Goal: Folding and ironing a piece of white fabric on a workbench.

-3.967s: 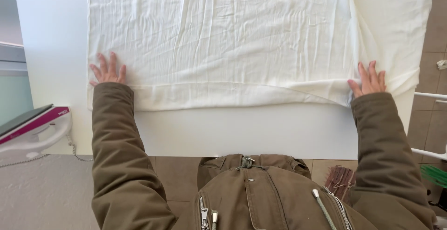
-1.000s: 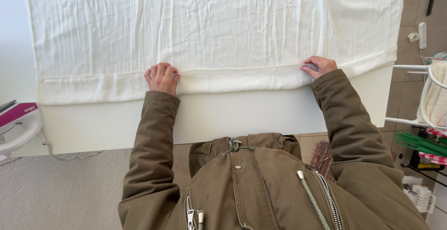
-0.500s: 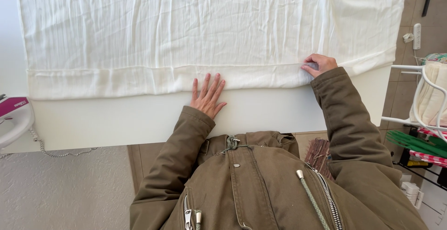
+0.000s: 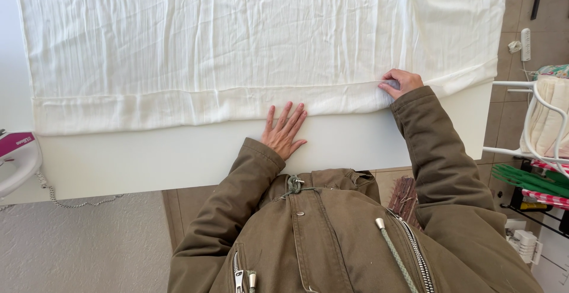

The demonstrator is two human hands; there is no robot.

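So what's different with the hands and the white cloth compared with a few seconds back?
The left hand came in from the cloth's left corner toward the middle, let go of the hem it had pinched, and now lies flat on the white table, fingertips on the hem. The right hand moved inward too and pinches the hem. The white cloth stays spread out.

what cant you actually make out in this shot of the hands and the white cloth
Head view only:
- white cloth: far edge cut off by the frame top.
- right hand: fingertips curled into the cloth's hem, grip hidden.
- left hand: palm side hidden against the white table.
- iron: cut off by the left edge.
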